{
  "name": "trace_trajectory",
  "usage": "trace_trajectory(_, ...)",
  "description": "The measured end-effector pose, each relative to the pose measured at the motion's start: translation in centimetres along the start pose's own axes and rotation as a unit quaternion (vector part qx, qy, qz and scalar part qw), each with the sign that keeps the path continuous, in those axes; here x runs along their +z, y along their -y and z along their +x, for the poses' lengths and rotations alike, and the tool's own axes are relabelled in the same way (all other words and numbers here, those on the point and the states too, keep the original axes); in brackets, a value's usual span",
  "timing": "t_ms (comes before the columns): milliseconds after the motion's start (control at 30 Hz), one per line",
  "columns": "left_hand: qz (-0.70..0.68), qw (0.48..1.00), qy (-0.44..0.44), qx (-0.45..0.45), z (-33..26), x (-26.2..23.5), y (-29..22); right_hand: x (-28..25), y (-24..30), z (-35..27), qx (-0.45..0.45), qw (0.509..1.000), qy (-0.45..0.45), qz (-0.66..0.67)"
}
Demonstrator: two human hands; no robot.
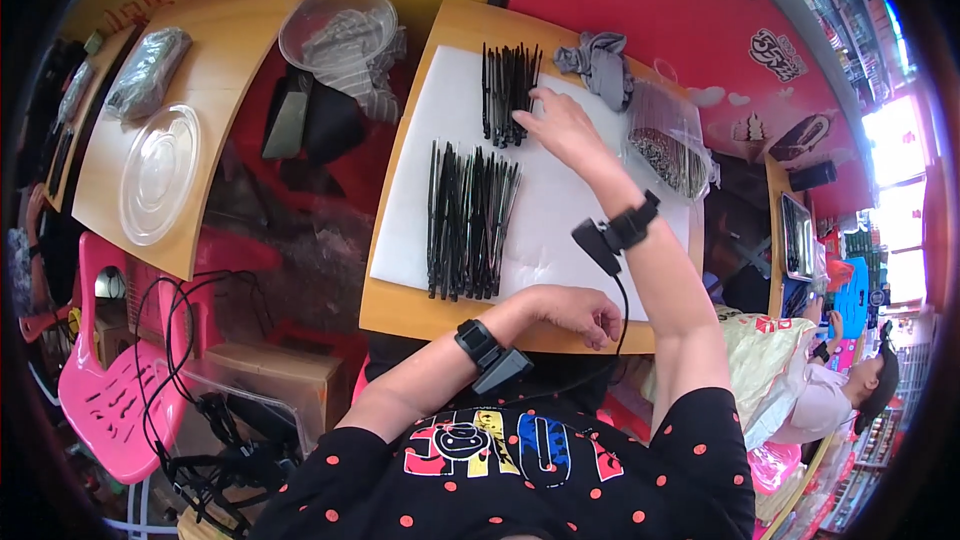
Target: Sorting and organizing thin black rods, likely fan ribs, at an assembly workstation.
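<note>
Your right hand (565, 127) is at the right edge of the far group of thin black sticks (511, 90), thumb and forefinger parted; you look to be sorting or squaring up that group, though I cannot tell from here whether any stick is pinched or your fingertips only touch. Your left hand (583, 314) rests by the near edge of the white mat (575, 225), fingers loosely curled, with nothing visible in it, though its palm side is hidden. The sticks lie on the mat in 2 groups: the far group under your right hand, and the near group (470, 230) left of centre, its sticks roughly side by side, some ends uneven. From this position, the next move calls for a light hold on just the sticks at the edge, so their neighbours are not dragged askew. Keep your right wrist clear of the clear plastic bag (668, 140) and the grey cloth (603, 62) beyond it.
</note>
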State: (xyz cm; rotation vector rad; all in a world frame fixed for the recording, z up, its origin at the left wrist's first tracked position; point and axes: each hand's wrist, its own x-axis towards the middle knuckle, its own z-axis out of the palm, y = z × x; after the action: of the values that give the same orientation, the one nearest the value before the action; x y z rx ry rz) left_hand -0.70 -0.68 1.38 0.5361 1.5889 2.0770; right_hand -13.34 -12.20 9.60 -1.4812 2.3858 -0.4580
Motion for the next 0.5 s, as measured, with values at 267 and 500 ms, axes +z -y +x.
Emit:
trace_trajectory(267,-0.028,0.994,-0.078,0.065,-0.4,0.5,-0.1,4.4,2.5,3.9,0.077,0.98,-0.007,-0.184)
trace_trajectory(500,-0.018,0.999,-0.044,0.01,0.2,-0.1,0.9,4.2,0.3,2.8,0.036,0.97,-0.01,-0.239)
